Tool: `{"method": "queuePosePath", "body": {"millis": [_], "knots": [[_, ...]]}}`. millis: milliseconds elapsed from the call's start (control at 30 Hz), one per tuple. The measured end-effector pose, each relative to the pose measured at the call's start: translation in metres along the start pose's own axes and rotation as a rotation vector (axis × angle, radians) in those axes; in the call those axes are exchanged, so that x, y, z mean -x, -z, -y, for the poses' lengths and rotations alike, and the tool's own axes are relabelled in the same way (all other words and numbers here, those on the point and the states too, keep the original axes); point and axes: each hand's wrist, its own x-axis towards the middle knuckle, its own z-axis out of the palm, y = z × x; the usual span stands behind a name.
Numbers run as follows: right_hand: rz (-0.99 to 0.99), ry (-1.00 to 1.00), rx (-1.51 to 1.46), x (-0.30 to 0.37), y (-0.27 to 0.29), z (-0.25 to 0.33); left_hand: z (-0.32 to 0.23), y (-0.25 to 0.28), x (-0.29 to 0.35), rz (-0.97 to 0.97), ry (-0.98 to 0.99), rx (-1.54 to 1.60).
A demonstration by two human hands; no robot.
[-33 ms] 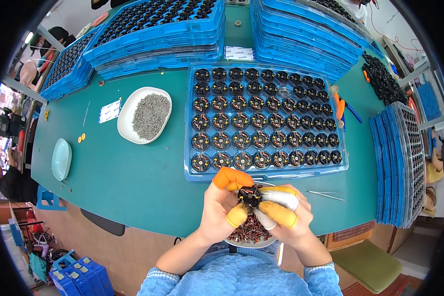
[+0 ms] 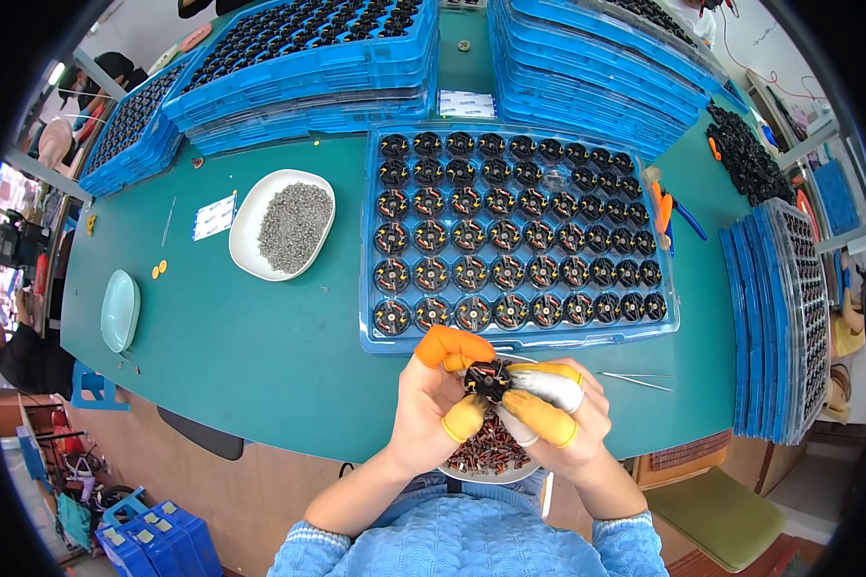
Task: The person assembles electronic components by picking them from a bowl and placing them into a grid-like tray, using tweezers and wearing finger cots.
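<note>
A small round black part (image 2: 488, 381) with coppery and yellow bits on its face is held up between my two hands. My left hand (image 2: 430, 409) grips its left side, with an orange cover on the index finger and a yellow one on the thumb. From the right, my right hand (image 2: 560, 409) closes on the same part with yellow and white finger covers; whether a smaller piece sits in its fingertips is hidden. Just beneath lies a bowl (image 2: 491, 477) of small reddish-brown pieces. Beyond my hands, a clear blue tray (image 2: 519, 338) carries rows of similar round parts.
A white dish (image 2: 247, 252) of small grey metal pieces stands left of the tray. Tweezers (image 2: 635, 380) lie at right, near pliers (image 2: 688, 219). Tall blue tray stacks (image 2: 303, 111) line the back, with another stack (image 2: 765, 317) at right. A pale green dish (image 2: 120, 310) sits far left.
</note>
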Motion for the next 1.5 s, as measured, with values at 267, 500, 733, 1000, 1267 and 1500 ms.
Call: {"method": "queuePosePath", "body": {"millis": [267, 500, 733, 1000, 1267, 1500], "knots": [[-0.057, 0.140, 0.097, 0.007, 0.004, 0.000, 0.004, -0.003, 0.003, 0.020, 0.047, 0.072], [-0.097, -0.086, -0.124, 0.010, 0.004, 0.003, 0.007, -0.007, 0.006, 0.013, 0.051, 0.121], [-0.239, -0.427, -0.665, 0.018, -0.006, 0.006, 0.008, -0.011, 0.010, 0.051, 0.101, 0.262], [-0.183, -0.801, -1.136, 0.008, -0.001, 0.004, -0.001, 0.000, 0.005, 0.199, 0.066, 0.054], [0.093, -0.211, -0.228, 0.003, 0.019, 0.001, 0.001, 0.003, 0.004, 0.267, 0.077, 0.095], [0.007, -0.467, -0.653, 0.010, 0.015, 0.001, -0.001, -0.002, 0.007, 0.135, 0.128, 0.117]]}}
